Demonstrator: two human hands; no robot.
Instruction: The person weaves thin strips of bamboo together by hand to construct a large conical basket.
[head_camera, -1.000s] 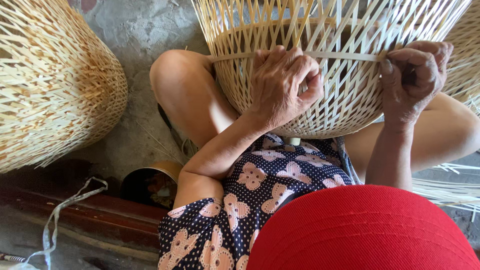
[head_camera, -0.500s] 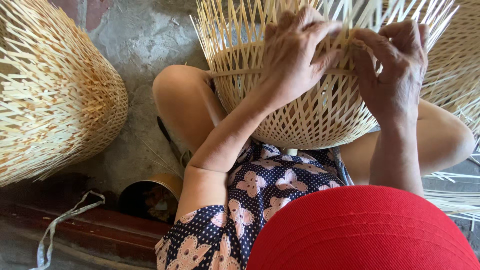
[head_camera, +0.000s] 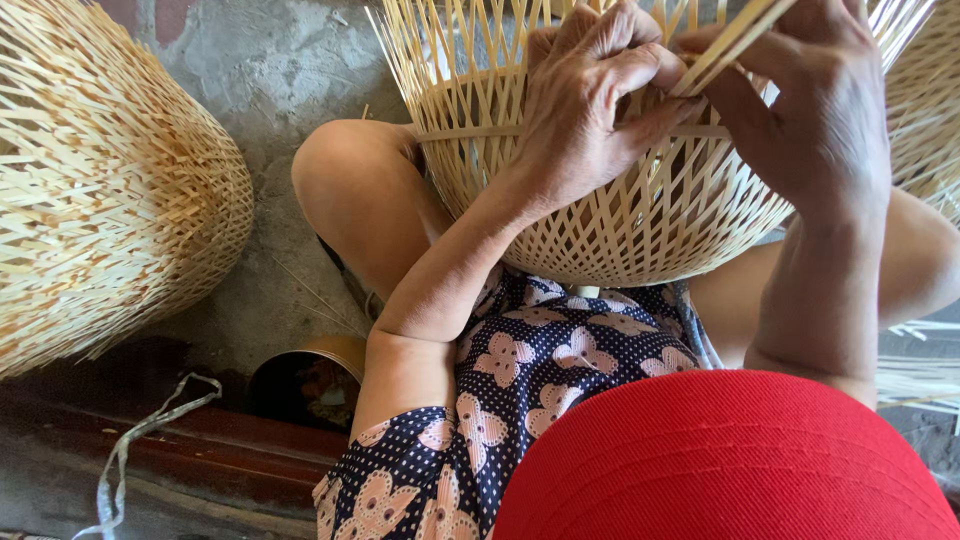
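Your hands have risen toward 12 o'clock on the basket. Left hand clenches the weave; right hand fingers pinch a strip, indicating weaving at the rim.

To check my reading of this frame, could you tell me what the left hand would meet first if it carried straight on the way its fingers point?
Most likely the bamboo strip pinched in the right hand; the left hand already lies on the basket.

Both hands, left hand and right hand, grip the bamboo basket.
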